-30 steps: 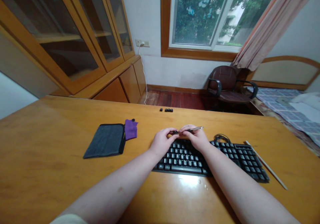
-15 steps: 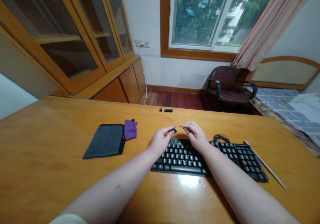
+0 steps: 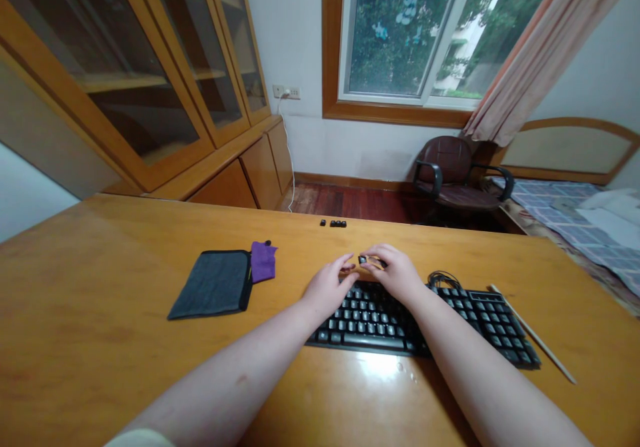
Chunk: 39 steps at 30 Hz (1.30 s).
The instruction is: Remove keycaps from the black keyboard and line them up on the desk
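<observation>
A black keyboard [image 3: 373, 344] lies across the desk beneath both forearms. Over its back edge, my right hand [image 3: 397, 274] pinches a small black keycap [image 3: 362, 259] between thumb and fingertips. Facing it from the left is my left hand [image 3: 327, 290], its thumb and fingers apart with nothing between them, close to the keycap. Some of the keyboard's middle and upper keys are hidden behind my right hand and wrist. A short row of loose black keycaps [image 3: 339, 223] sits near the desk's far edge, with a single keycap [image 3: 323, 222] just left of it.
Left of my hands lie a dark grey zip pouch [image 3: 213, 284] and a purple cloth [image 3: 263, 262] with a small dark piece on it. A thin pale stick [image 3: 535, 335] rests along the keyboard's right end. Coiled black cable [image 3: 445, 278] sits behind the keyboard on the desk [image 3: 100, 340].
The keycap has passed from my left hand's fingertips to my right hand's. My left fingers have spread apart, and my right fingers have closed on it.
</observation>
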Each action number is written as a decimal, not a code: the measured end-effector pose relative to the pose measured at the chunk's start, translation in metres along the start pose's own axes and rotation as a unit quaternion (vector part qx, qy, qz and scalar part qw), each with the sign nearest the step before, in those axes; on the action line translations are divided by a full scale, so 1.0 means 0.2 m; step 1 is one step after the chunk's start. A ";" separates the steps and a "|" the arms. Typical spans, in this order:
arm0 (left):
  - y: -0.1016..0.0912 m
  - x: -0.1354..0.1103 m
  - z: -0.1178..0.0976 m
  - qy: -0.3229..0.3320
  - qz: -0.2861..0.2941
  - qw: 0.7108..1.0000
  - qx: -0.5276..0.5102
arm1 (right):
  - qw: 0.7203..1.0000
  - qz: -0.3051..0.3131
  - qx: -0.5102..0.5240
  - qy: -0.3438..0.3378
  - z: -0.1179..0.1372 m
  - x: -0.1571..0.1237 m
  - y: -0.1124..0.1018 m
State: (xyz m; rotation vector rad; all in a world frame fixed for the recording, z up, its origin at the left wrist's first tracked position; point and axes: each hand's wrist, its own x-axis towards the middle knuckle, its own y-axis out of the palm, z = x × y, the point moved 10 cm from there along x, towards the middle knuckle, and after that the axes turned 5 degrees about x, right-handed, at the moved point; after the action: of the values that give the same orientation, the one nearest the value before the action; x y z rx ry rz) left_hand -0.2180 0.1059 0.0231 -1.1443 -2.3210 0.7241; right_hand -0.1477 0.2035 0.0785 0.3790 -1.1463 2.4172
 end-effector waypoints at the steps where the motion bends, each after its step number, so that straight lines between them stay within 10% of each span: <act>1: 0.01 0.00 -0.01 0.006 0.009 0.999 0.037 | 0.999 -0.025 -0.013 0.022 -0.01 0.02 -0.05; 8: 0.08 -0.02 -0.08 0.059 0.071 0.979 0.181 | 0.986 -0.058 -0.093 0.127 -0.17 0.34 -0.15; 13: 0.10 -0.02 -0.09 0.071 0.089 0.974 0.197 | 0.965 -0.008 -0.131 0.229 -0.45 0.51 0.02; 20: 0.10 -0.02 -0.09 0.061 0.091 0.975 0.191 | 0.964 0.025 -0.161 0.211 -0.55 0.49 0.22; 39: 0.09 -0.02 -0.10 0.066 0.088 0.975 0.193 | 0.956 0.028 -0.182 0.227 -0.64 0.49 0.27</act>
State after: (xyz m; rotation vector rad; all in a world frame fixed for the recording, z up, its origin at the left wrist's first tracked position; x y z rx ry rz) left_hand -0.1933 0.1175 0.0272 -1.1818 -1.8770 1.0749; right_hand -0.2673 0.2996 0.0049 -0.3143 -1.3482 2.1117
